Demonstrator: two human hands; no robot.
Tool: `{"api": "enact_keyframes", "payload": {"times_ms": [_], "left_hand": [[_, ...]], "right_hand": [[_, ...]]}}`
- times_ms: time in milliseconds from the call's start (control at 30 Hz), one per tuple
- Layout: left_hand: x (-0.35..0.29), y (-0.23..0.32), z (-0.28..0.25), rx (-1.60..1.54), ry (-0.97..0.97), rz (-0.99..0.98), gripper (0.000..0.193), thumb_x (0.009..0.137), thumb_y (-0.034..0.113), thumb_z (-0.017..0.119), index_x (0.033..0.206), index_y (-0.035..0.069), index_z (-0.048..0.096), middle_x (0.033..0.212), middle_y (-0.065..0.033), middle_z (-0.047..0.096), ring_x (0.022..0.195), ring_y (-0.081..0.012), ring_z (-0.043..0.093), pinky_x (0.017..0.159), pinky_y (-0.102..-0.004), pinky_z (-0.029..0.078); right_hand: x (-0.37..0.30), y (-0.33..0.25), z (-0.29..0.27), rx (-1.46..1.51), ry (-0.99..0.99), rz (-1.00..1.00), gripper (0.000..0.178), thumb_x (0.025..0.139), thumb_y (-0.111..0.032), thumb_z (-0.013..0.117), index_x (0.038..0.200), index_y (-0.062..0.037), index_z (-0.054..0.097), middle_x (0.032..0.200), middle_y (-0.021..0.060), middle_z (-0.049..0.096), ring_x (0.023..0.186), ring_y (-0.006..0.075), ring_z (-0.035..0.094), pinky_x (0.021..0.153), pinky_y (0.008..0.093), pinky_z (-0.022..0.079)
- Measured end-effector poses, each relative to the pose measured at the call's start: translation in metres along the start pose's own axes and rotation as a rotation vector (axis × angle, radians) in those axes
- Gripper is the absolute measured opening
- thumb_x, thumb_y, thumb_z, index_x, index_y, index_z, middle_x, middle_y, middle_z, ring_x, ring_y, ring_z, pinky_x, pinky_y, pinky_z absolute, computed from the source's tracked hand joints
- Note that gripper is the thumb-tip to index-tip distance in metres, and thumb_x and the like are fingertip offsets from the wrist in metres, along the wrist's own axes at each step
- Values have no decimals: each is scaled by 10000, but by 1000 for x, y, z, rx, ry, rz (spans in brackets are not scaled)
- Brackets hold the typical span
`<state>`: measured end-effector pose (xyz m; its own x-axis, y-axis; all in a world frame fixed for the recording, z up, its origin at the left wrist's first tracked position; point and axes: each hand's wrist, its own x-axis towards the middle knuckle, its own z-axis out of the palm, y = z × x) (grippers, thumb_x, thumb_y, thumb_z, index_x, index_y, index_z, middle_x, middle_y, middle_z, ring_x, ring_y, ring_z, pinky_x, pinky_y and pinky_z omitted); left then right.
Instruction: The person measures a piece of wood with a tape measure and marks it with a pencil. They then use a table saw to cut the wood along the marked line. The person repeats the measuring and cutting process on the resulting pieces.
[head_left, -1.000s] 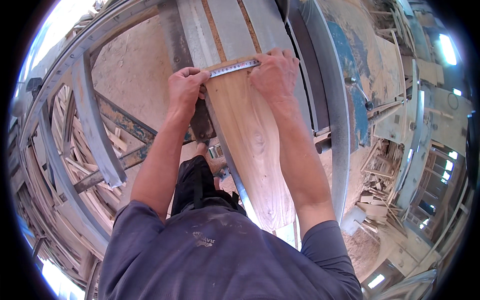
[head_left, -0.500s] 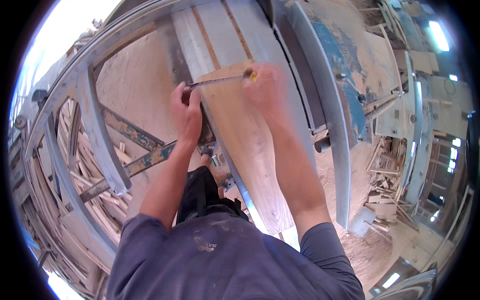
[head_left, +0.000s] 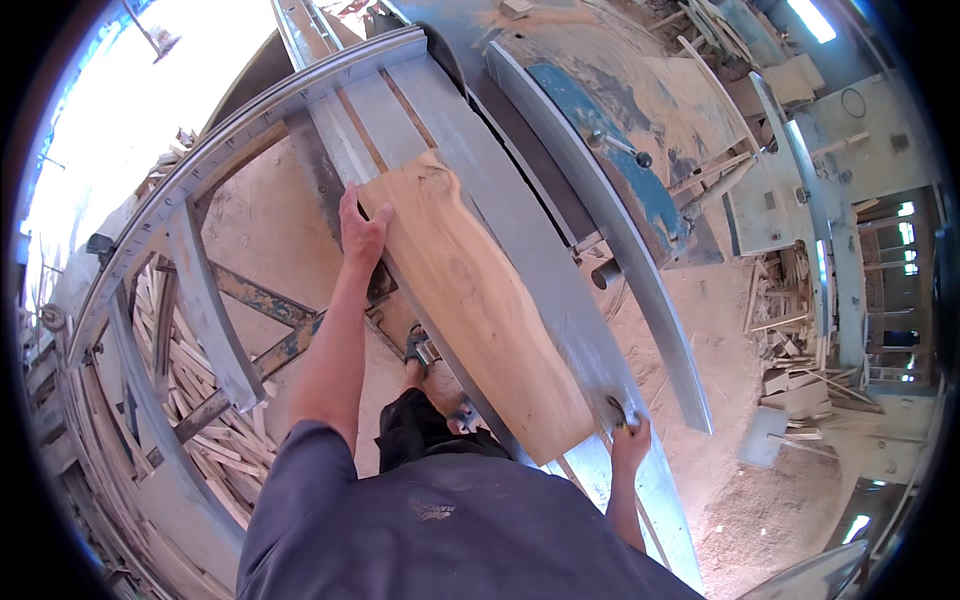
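Note:
A wooden board (head_left: 470,300) with one wavy edge lies flat on the grey metal sliding table (head_left: 560,300) of a saw-like machine. My left hand (head_left: 364,228) grips the board's far left corner, the thumb near the top face and the fingers at the edge. Down at the near right, beside the board's near end, my right hand (head_left: 630,442) is closed around a small tape measure (head_left: 618,408), mostly covered by the fingers. That hand is over the table and apart from the board.
A long metal fence (head_left: 620,230) runs along the right, beside a blue machine top (head_left: 590,130). On the left a metal frame (head_left: 205,290) with a curved rail stands over scrap wood strips (head_left: 215,440). More offcuts (head_left: 800,390) are piled at the right on the dusty floor.
The tape stretched between my hands across the board's far end is gone. My right hand has come back toward me with the tape measure; the left now holds the board, which is turned slightly.

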<state>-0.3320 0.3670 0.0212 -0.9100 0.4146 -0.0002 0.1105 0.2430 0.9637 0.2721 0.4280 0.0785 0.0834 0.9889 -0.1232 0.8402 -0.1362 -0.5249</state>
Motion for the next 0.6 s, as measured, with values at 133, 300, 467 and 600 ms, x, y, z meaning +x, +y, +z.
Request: {"api": "enact_keyframes", "payload": {"times_ms": [133,300,467,600], "left_hand": [[-7,4,9,-228,150,-32,981,755,77,759,1566,-71,227,1452,-190,507,1290,-279,544,1102,-334,427],[-28,29,28,-445,233,-126,1040,703,15,748,1574,-68,187,1377,-171,548,1217,-266,574,1038,-336,476],[-20,6,14,-313,293,-121,997,684,28,749,1547,-64,259,1337,-200,567,1193,-289,589,1019,-354,487],[-14,75,22,156,293,69,922,698,118,750,1514,-48,354,1329,-242,567,1228,-352,571,1065,-381,451]], "right_hand": [[-55,42,-18,-343,151,-396,521,671,-48,706,1189,-7,660,1049,184,686,1108,406,575,1000,540,428],[-97,32,-1,139,-431,-96,451,692,-47,687,1134,33,651,1099,218,688,1062,389,665,964,473,511],[-102,-4,-10,713,-703,185,554,715,31,666,1258,71,561,1142,168,676,1056,282,683,899,386,577],[-101,-41,-42,789,-492,159,617,703,-4,724,1276,90,513,1148,182,634,974,272,677,869,385,595]]}}
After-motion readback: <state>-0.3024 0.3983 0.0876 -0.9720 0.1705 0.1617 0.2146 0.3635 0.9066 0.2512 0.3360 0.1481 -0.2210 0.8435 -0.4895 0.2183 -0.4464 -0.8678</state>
